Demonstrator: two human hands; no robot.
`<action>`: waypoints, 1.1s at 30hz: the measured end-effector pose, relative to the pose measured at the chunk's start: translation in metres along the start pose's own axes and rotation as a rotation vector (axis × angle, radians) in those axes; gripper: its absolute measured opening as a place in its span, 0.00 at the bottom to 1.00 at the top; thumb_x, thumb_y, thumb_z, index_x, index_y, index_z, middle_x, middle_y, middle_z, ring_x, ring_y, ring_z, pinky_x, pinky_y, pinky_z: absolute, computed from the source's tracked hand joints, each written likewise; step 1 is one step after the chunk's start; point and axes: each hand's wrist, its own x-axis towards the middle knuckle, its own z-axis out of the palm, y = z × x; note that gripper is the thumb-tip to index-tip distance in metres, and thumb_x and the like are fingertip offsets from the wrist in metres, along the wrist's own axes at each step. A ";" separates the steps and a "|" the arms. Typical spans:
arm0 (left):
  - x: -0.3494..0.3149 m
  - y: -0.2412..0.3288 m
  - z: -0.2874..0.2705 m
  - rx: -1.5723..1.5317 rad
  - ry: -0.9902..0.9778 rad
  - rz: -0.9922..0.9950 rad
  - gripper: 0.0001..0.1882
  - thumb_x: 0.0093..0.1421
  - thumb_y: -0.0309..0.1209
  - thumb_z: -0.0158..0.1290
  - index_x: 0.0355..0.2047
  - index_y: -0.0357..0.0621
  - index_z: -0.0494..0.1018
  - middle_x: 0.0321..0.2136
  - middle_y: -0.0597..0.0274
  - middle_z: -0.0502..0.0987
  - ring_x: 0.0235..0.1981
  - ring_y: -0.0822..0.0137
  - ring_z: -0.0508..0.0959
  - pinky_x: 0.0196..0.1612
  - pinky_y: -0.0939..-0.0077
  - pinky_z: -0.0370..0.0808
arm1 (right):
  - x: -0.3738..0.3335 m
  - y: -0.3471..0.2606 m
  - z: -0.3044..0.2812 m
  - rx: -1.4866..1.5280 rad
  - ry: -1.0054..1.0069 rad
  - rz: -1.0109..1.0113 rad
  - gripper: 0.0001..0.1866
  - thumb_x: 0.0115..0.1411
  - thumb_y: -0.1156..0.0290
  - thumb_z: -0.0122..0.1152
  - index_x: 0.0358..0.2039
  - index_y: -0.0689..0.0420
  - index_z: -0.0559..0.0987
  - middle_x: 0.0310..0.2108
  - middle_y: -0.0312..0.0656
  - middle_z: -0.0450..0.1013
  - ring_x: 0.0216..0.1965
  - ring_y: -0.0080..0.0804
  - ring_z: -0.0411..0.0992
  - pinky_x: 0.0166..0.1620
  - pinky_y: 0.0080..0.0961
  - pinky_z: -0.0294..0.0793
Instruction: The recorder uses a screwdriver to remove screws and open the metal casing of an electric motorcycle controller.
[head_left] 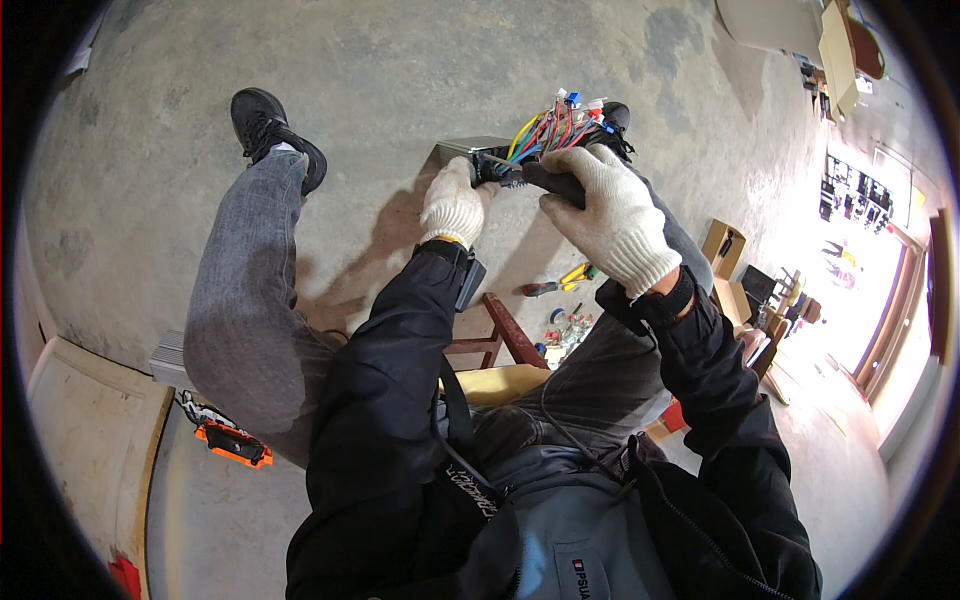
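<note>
My left hand [455, 205], in a white knit glove with dark fingers, closes on the near end of a silver metal controller box [474, 146]. Out of the box's right side fans a bundle of coloured wires [543, 136], in yellow, green, blue and red. White, blue and red plug connectors [573, 100] tip the wires. My right hand [605, 205], gloved the same way, bends its dark fingertips together at the box's end, beside the wires. Anything pinched in those fingertips is too small and too hidden to make out.
On the concrete floor between my legs lie yellow-handled pliers [572, 279], a screwdriver [541, 289] and a heap of small parts [567, 331]. A reddish wooden stool frame [512, 330] is below. Cardboard boxes [722, 250] stand right; an orange-black item [233, 444] lies left.
</note>
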 end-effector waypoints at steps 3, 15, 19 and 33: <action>0.000 -0.001 -0.001 -0.014 0.001 0.028 0.22 0.58 0.36 0.68 0.48 0.35 0.79 0.45 0.40 0.84 0.51 0.43 0.83 0.54 0.54 0.77 | 0.000 -0.001 0.001 -0.034 -0.001 -0.015 0.18 0.60 0.65 0.68 0.50 0.53 0.81 0.44 0.48 0.76 0.46 0.50 0.80 0.49 0.41 0.80; 0.000 0.000 -0.001 0.000 0.007 0.022 0.22 0.58 0.37 0.68 0.48 0.36 0.80 0.44 0.40 0.84 0.50 0.43 0.83 0.54 0.54 0.78 | -0.001 -0.004 0.006 -0.035 0.009 -0.027 0.17 0.60 0.66 0.69 0.50 0.51 0.81 0.43 0.47 0.75 0.45 0.49 0.80 0.48 0.40 0.80; -0.001 0.003 -0.001 -0.003 0.003 0.010 0.21 0.58 0.36 0.68 0.47 0.36 0.80 0.45 0.40 0.84 0.50 0.43 0.83 0.54 0.54 0.77 | -0.001 -0.004 0.006 -0.041 -0.003 -0.014 0.18 0.60 0.66 0.69 0.51 0.51 0.81 0.43 0.47 0.75 0.45 0.49 0.80 0.49 0.40 0.80; 0.001 -0.006 0.011 -0.064 0.075 -0.032 0.18 0.58 0.36 0.66 0.44 0.37 0.80 0.42 0.41 0.84 0.48 0.43 0.83 0.51 0.54 0.78 | 0.006 -0.007 0.007 -0.061 -0.009 -0.030 0.17 0.60 0.67 0.69 0.51 0.49 0.81 0.44 0.47 0.76 0.46 0.50 0.79 0.49 0.42 0.79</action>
